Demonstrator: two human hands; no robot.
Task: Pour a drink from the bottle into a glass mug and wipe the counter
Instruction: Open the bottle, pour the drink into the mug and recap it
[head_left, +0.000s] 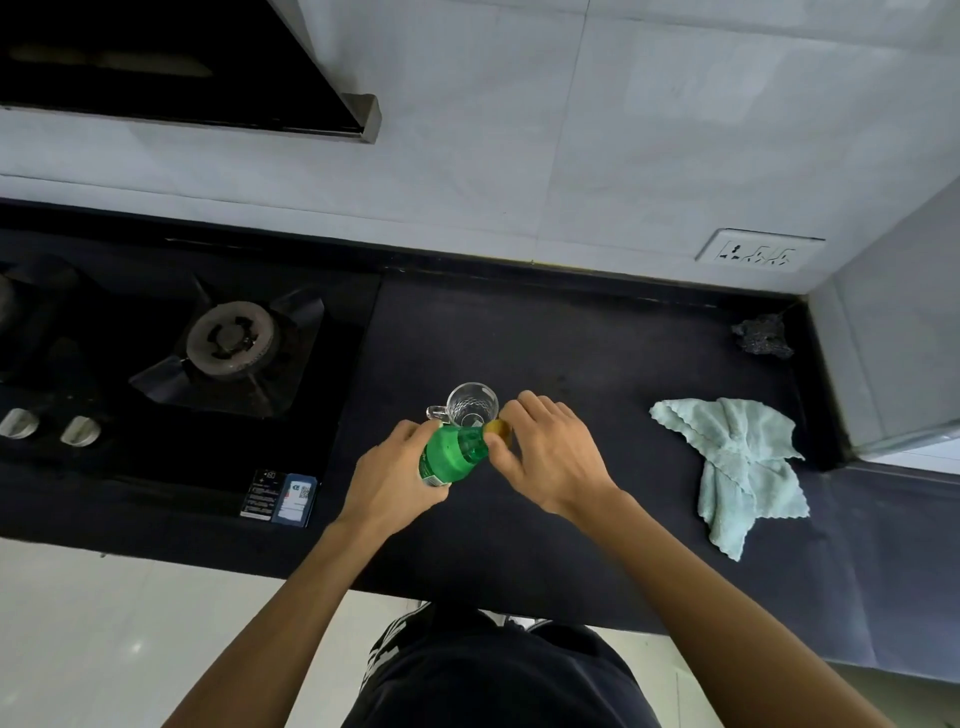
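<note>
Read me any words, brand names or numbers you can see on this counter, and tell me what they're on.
Nothing can be read clearly.
Label on the green bottle: print too blurred to read.
The stove stickers: a QR code and fine print, too small to read.

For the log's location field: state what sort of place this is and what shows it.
Most likely a home kitchen: a gas hob set into a dark counter, a range hood above it, and a wall socket nearby.
</note>
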